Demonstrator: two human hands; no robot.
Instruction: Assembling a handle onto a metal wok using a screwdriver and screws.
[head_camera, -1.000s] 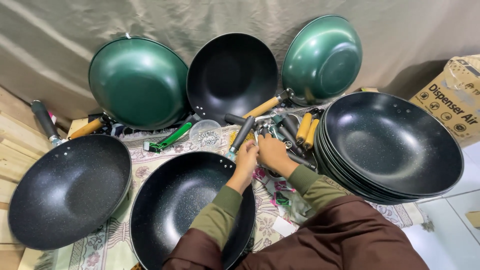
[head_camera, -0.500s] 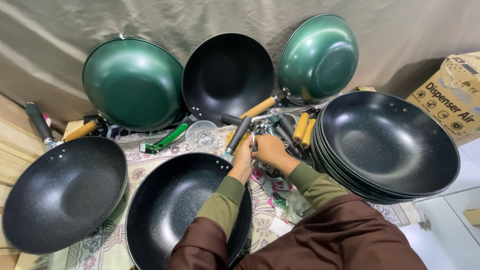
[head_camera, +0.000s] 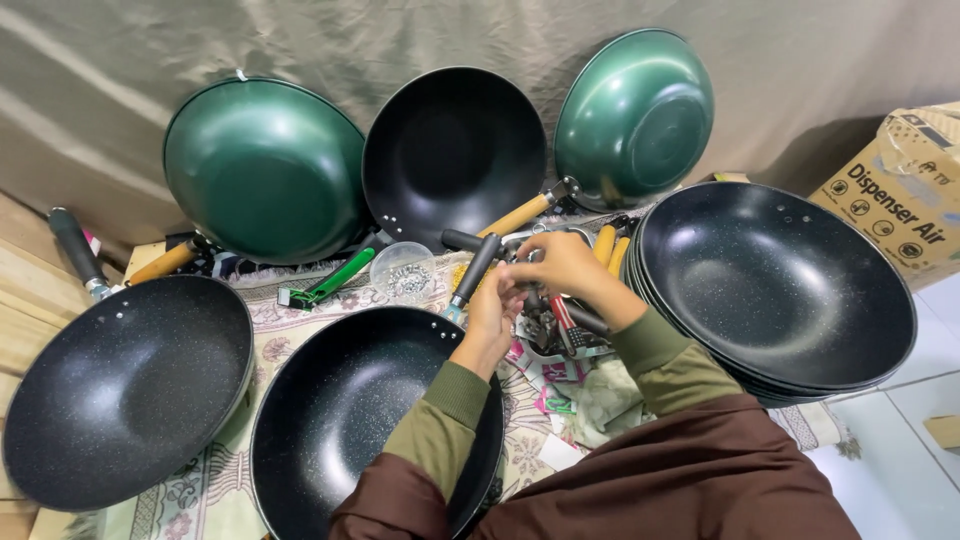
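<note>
Both hands, left and right, are pinching shut around a small handle fitting beside the near black pan, likely steadying it for attachment.

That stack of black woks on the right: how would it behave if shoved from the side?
The stack of black woks looks several nested pans deep, so probably heavy and slow to budge. Their rounded bottoms suggest it would rock or tilt rather than slide flat. The smooth rims may let the top wok slip off the ones below.
</note>
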